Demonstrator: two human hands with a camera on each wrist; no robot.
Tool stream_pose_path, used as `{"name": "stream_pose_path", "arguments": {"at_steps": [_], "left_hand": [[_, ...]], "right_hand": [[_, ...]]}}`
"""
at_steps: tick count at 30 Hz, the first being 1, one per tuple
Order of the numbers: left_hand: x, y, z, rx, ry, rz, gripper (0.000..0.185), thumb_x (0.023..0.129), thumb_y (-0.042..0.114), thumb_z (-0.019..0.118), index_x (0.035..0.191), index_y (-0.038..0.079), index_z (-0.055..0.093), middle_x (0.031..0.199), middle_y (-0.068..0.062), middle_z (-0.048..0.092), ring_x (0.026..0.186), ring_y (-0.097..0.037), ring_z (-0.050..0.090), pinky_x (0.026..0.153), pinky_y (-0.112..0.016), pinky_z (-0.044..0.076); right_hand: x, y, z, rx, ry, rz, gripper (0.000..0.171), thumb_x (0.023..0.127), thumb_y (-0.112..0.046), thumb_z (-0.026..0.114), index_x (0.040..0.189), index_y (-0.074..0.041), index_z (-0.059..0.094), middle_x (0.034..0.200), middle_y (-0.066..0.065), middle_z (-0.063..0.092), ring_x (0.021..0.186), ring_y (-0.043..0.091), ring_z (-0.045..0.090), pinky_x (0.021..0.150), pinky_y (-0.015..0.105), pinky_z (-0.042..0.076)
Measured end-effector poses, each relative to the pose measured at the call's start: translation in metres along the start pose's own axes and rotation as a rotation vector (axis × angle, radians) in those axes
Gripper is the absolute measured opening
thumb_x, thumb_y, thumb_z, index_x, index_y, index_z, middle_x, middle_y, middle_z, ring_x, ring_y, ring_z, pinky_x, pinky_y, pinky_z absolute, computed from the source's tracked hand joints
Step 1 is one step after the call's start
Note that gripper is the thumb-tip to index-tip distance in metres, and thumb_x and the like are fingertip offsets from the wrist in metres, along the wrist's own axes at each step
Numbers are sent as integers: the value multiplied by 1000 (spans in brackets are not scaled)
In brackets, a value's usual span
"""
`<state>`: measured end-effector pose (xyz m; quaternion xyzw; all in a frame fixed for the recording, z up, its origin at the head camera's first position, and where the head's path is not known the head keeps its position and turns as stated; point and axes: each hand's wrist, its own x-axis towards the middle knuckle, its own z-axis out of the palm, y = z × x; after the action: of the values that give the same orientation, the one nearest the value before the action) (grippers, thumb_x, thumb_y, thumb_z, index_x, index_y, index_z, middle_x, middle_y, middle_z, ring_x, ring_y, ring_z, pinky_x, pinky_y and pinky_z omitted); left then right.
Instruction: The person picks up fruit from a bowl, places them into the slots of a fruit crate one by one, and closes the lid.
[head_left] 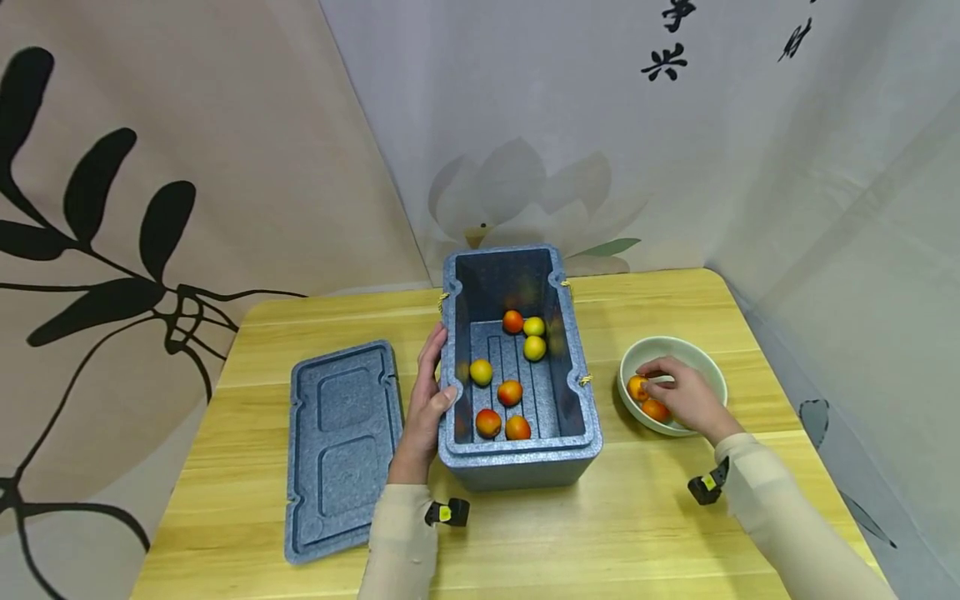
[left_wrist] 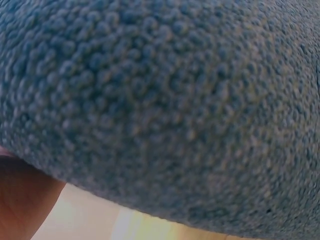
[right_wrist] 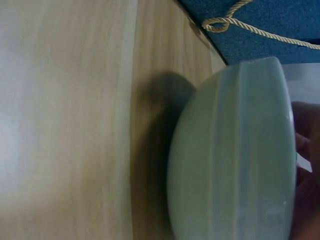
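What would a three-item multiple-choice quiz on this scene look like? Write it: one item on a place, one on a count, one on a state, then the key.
1. Where does the lid lie?
A. On the box
B. Flat on the table, left of the box
C. Under the bowl

2. How many fruits lie in the box?
A. Three
B. Seven
C. Twelve

3. What is the right hand doing?
A. Reaching into the bowl, fingers on a fruit
B. Lying flat on the lid
C. Gripping the rope handle

Key: 1 B, the lid rests on the table beside the left hand. 2 B, three yellow and four orange-red ones show on the box floor. 3 A, the fingertips touch an orange fruit inside the bowl.
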<state>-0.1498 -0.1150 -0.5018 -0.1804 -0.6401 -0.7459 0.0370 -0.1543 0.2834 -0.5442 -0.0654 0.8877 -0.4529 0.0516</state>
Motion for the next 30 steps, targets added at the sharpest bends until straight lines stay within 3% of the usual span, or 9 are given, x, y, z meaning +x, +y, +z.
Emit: {"name": "stream_pose_path", "arguments": {"at_steps": [15,30], "left_hand": [[0,1,1,10,12,-9,75,85,25,49,156,14,28,161,2,16,144,-22,14,109,-59,21],[0,2,1,5,9,-3,75,85,25,49,156,14,27,161,3,16,144,-23,16,108,-62,22]], "right_hand": [[2,3,4,-23,-32,-2,26,88,2,66,113,6,64,114,20,59,106,45,61,89,49,50],[5,5,6,-60,-69,14,28,89,-5,69,115,4,63,113,20,58,104,44,61,86,49,52]]}}
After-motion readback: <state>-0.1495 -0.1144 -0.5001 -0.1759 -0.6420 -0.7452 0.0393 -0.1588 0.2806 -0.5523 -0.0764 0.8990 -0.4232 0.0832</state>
